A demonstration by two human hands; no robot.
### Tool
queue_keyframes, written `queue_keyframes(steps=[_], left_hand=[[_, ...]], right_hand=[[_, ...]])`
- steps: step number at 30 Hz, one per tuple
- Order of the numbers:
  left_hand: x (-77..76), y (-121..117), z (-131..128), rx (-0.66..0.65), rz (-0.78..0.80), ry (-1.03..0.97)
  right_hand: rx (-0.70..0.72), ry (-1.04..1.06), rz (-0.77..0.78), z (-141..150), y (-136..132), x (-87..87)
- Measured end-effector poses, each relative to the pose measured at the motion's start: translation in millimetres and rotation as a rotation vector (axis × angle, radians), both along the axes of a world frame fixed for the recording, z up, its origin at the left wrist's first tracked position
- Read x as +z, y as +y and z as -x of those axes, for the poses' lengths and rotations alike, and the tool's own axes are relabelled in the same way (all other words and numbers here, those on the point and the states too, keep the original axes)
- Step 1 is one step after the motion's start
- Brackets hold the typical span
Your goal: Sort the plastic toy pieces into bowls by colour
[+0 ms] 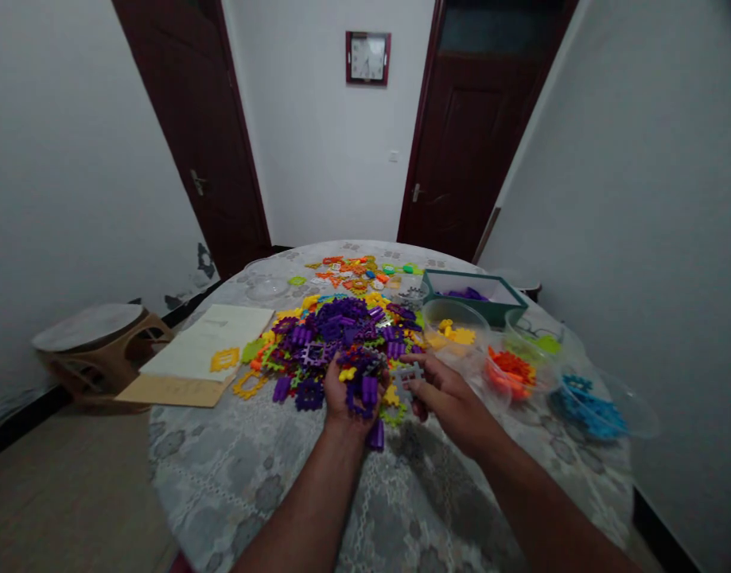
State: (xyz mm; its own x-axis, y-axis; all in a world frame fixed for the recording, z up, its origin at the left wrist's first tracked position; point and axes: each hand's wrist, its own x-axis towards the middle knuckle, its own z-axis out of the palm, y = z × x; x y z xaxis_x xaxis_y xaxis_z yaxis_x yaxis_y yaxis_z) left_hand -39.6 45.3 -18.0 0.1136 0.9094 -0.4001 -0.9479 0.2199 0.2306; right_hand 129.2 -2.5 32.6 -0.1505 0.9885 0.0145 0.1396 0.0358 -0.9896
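I have my left hand (336,396) cupped around purple pieces (368,391) at six o'clock of the colourful pile (335,318) on the desk (251,477), my right hand (445,390) pinching a grey piece (408,377) at its five, and a green box (501,312) farther off at its two.

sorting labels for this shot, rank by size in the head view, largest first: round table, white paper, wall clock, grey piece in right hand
1. round table
2. white paper
3. wall clock
4. grey piece in the right hand
Apparent size only: the wall clock hangs farther from the camera.
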Motion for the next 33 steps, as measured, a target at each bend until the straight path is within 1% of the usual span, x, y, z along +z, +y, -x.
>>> queue_keyframes(steps=[5, 9, 12, 14, 17, 18, 21, 24, 29, 33], left_hand=[[6.3, -1.0, -1.2, -0.040, 0.023, 0.004], [9.5, -2.2, -0.3, -0.076, 0.049, 0.018], [9.7, -1.4, 0.9, -0.106, 0.077, 0.040], [8.0, 0.6, 0.2, -0.082, 0.090, 0.072], [2.2, 4.6, -2.7, 0.011, 0.098, 0.129], [0.0, 5.7, -3.5, 0.024, 0.096, 0.143], [-4.8, 7.4, -4.5, 0.023, 0.073, 0.146], [-4.0, 6.8, -4.5, 0.030, 0.059, 0.134], [0.0, 5.2, -5.6, 0.008, 0.079, 0.141], [0.5, 5.8, -5.8, 0.001, 0.063, 0.128]], right_hand=[[0.100, -0.095, 0.008, -33.8, -28.7, -1.7], [0.120, -0.134, 0.042, -61.1, -36.7, 4.7], [0.035, -0.171, 0.021, -83.4, -36.3, 7.6], [-0.057, -0.153, -0.001, -97.5, -36.5, 4.9], [-0.224, -0.051, -0.020, -114.8, -40.3, -6.9], [-0.282, -0.017, -0.024, -119.4, -42.5, -11.9], [-0.427, 0.038, -0.029, -130.5, -51.0, -25.6], [-0.530, 0.058, -0.029, -138.8, -59.8, -33.3], [-0.629, 0.075, -0.007, -147.6, -66.7, -35.5], [-0.615, 0.083, -0.016, -147.9, -66.1, -36.8]])
